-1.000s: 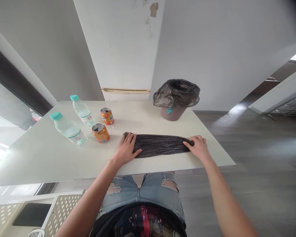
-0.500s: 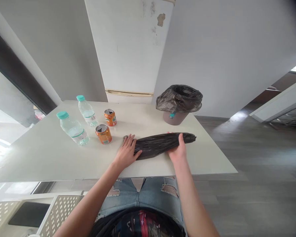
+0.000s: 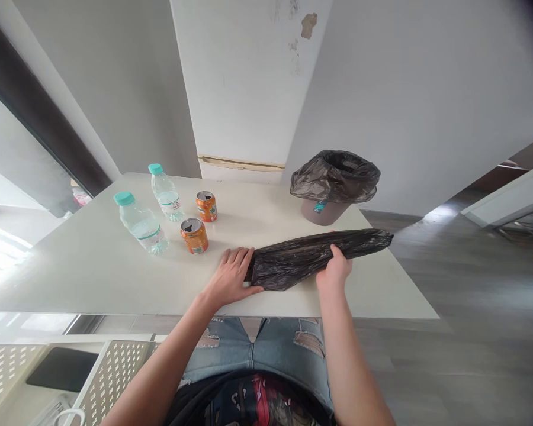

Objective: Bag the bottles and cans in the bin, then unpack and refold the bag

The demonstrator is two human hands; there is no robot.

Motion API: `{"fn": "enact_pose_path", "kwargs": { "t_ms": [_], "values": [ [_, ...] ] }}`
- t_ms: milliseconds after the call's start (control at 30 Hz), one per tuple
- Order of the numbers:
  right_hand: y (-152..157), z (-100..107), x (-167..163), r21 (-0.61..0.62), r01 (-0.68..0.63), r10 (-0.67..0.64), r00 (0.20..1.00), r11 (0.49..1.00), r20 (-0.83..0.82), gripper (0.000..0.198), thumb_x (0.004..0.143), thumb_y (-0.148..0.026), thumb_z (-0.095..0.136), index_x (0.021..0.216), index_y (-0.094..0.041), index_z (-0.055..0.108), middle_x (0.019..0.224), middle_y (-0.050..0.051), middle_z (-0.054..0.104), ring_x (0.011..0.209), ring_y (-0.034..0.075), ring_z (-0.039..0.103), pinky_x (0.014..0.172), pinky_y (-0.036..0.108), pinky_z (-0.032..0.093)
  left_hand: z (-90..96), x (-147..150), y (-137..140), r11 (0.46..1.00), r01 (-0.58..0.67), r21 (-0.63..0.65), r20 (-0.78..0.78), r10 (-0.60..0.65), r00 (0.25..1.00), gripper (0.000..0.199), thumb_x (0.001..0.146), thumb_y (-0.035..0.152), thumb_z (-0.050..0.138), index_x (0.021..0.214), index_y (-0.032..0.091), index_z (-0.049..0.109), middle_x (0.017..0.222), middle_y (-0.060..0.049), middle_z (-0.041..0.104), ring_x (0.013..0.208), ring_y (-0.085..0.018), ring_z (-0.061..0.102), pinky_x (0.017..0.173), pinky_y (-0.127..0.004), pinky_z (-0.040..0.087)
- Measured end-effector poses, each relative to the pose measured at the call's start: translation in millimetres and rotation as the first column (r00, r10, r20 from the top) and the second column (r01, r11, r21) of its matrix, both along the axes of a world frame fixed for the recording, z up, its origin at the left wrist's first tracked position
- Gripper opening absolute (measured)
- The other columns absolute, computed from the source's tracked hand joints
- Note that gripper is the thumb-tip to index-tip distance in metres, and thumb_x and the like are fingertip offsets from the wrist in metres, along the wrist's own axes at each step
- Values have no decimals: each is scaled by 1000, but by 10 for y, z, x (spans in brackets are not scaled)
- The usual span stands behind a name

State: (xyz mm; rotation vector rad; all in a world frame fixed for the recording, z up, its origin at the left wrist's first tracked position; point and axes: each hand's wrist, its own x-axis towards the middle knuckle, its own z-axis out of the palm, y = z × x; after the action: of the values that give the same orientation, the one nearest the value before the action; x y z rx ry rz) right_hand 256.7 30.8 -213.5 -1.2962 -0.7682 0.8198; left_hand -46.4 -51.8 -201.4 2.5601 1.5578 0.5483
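A long, bunched black plastic garbage bag (image 3: 293,260) stretches over the front of the table. My right hand (image 3: 335,272) grips it toward its right end, thumb on top and fingers mostly hidden beneath. At the bag's left end, my left hand (image 3: 231,277) lies flat with fingers stretched out, touching the plastic. Just beyond my left hand stands an orange can (image 3: 194,236), its top open, with a second orange can (image 3: 206,206) behind it. Two clear bottles with teal caps, a nearer bottle (image 3: 142,228) and a farther bottle (image 3: 166,195), stand upright to the left.
A small mauve trash bin (image 3: 322,214) lined with a black bag (image 3: 333,177) stands at the table's back right. Behind the white table (image 3: 115,284) is a white refrigerator (image 3: 249,89). A perforated white bin (image 3: 115,373) sits below the front edge at left.
My right hand has moved slightly right and the garbage bag is drawn out farther, its right end now higher and past the table's edge in view. The camera view has shifted a little.
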Motion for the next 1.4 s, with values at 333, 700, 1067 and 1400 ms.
{"fn": "enact_pose_path", "kwargs": {
  "t_ms": [333, 700, 1067, 1400],
  "values": [
    [-481, 241, -404, 9, -420, 218, 490, 907, 844, 68, 101, -20, 41, 169, -30, 37, 164, 9, 50, 155, 33, 46, 129, 59, 41, -29, 18, 6, 999, -34, 15, 37, 33, 999, 97, 99, 68, 58, 169, 11, 22, 154, -24, 57, 144, -40, 54, 124, -61, 35],
    [-559, 85, -483, -301, -677, 442, 40, 672, 896, 101, 85, -1, 43, 174, -40, 15, 180, 1, 24, 166, 26, 25, 137, 60, 22, 24, -80, -10, 994, -96, 49, 313, 76, 947, 108, 97, 70, 61, 170, 16, 3, 165, -26, 43, 152, -38, 48, 121, -53, 44],
    [-786, 308, -365, -356, -685, 432, -67, 636, 900, 77, 104, -60, 57, 170, -28, 34, 177, 8, 31, 164, 33, 30, 135, 62, 26, 73, 175, -577, 994, 72, 78, 79, -78, 994, 47, 98, 49, 71, 136, 22, 63, 137, -13, 68, 127, -33, 64, 117, -58, 46],
    [-1228, 96, 378, -426, -735, 482, -154, 527, 862, 73, 102, -19, 62, 169, -33, 36, 175, 4, 36, 160, 29, 39, 135, 57, 32, 101, -93, -845, 975, 206, 83, 76, -212, 974, 43, 93, -1, 53, 129, 20, 67, 129, -9, 74, 118, -25, 71, 103, -44, 57]
  ]
}}
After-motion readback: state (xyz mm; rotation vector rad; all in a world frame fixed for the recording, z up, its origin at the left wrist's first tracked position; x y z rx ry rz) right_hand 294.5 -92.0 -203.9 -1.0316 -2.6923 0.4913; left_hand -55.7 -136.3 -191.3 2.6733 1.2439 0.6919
